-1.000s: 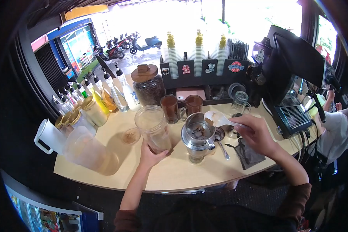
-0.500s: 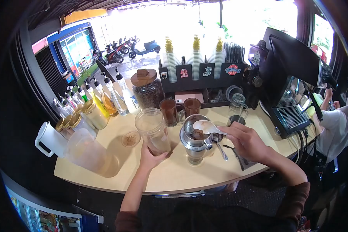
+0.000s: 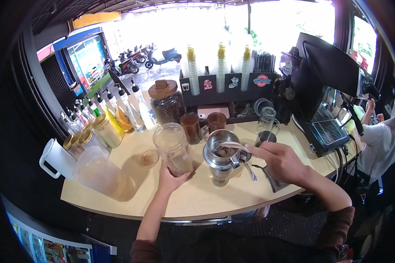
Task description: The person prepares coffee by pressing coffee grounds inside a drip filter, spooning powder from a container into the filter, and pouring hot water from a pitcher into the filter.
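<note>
My left hand is wrapped round the lower part of a clear jar, which stands open and slightly tilted on the counter. A white plastic spoon is pinched in my right hand. Its bowl is turned on edge inside the mouth of a metal drip coffee filter, where some brown grounds show. Beneath the filter is a small glass. To its right lies a metal spoon, beside a dark cloth. The jar's round lid rests left of the jar.
Two mugs of brown drink and a jar of coffee beans stand behind. Syrup bottles, a white jug and a translucent pitcher line the left. An espresso machine and another person are at right.
The white spoon has turned over from level to on edge, lower in the filter, and its brown powder no longer shows in its bowl. My left hand stays on the jar.
</note>
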A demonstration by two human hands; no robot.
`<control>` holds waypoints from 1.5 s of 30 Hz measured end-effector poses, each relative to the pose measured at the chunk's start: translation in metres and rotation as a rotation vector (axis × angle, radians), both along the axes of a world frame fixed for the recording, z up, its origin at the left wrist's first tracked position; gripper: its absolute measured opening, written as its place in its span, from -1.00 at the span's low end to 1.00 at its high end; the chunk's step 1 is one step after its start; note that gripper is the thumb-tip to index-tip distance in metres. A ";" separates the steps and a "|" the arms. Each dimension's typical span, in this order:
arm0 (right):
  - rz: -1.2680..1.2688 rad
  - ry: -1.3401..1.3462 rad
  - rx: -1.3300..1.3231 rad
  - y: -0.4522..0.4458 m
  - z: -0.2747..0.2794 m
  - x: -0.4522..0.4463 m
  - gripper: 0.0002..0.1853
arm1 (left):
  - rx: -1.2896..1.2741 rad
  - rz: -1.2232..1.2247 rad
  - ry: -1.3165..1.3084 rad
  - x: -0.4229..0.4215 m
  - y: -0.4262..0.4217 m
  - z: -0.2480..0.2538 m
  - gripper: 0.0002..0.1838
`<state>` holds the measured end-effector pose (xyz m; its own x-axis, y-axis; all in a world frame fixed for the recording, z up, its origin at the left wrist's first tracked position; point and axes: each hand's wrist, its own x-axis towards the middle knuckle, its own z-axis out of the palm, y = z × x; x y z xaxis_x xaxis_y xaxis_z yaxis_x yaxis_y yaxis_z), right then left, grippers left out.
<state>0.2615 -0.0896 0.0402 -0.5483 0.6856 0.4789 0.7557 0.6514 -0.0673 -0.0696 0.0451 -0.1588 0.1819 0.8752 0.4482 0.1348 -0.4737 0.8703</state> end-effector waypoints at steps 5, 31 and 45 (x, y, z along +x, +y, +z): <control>0.050 0.016 0.094 0.003 0.001 0.003 -0.25 | -0.056 -0.028 -0.010 0.003 -0.009 0.018 -0.06; 0.146 -0.394 0.475 0.144 0.033 -0.148 -0.75 | 0.137 0.267 0.275 -0.016 0.003 0.011 0.06; -0.176 0.592 0.185 0.070 -0.048 0.029 -0.80 | 0.353 0.436 0.157 -0.014 -0.001 0.000 -0.24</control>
<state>0.2906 -0.0193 -0.0077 -0.0415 0.6181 0.7850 0.7218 0.5618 -0.4042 -0.0836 0.0442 -0.1591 -0.0742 0.6867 0.7232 0.4975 -0.6030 0.6236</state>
